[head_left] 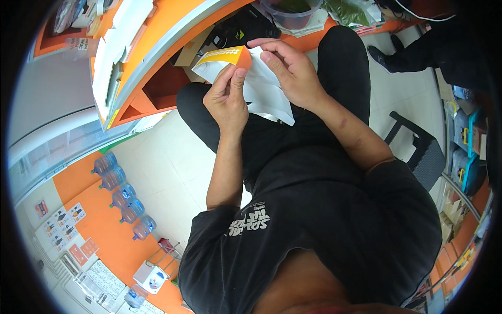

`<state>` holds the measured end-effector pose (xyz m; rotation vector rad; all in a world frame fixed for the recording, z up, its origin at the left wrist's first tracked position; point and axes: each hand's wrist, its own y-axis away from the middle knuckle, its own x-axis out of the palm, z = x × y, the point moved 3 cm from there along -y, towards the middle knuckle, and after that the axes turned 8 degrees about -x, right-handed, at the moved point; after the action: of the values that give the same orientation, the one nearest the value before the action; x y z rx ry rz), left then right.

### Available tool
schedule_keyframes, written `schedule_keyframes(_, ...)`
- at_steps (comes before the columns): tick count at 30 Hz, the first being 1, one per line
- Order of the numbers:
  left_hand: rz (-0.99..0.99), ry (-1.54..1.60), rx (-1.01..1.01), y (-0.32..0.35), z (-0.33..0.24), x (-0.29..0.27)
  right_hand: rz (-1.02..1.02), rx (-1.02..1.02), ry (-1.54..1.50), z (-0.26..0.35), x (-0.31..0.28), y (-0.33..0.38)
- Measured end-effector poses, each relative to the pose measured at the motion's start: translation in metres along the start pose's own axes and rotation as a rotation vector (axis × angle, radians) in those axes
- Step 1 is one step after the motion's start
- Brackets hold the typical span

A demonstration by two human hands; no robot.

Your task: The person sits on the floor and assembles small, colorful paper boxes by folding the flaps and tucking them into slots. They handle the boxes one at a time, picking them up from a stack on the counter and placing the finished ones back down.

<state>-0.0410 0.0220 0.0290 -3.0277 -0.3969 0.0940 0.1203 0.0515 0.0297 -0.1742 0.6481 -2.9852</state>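
Note:
Above my lap is a folded sheet of thin card or paper [264, 86], white on the side facing me, with a yellow and orange printed flap [242, 57] turned over at its upper left. My left hand [228, 102] pinches the orange flap between thumb and fingers. At the sheet's upper right, my right hand [294, 73] grips the white edge, thumb on top and index finger stretched along it. The lower end of the sheet hangs loose over my dark trousers. Whether it is a flattened box or a bag, I cannot tell.
An orange counter [172, 39] with a grey edge curves along the left, above an open orange shelf [162, 86]. A clear plastic tub [293, 15] stands beyond my hands. At right are a dark stool [421, 152] and another person's leg [413, 60]. Several water bottles [123, 194] stand lower left.

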Motion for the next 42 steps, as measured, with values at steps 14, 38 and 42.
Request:
schedule_keyframes(14,0.065,0.070,-0.029,-0.001,-0.006,0.007,0.057,-0.123,0.233,0.024,-0.002,0.001)
schedule_keyframes(38,0.120,0.099,-0.123,-0.007,-0.011,0.010,0.065,-0.057,0.124,0.023,-0.008,-0.009)
schedule_keyframes(42,0.123,0.077,-0.079,-0.006,-0.011,0.011,0.065,-0.123,0.223,0.021,-0.005,-0.008)
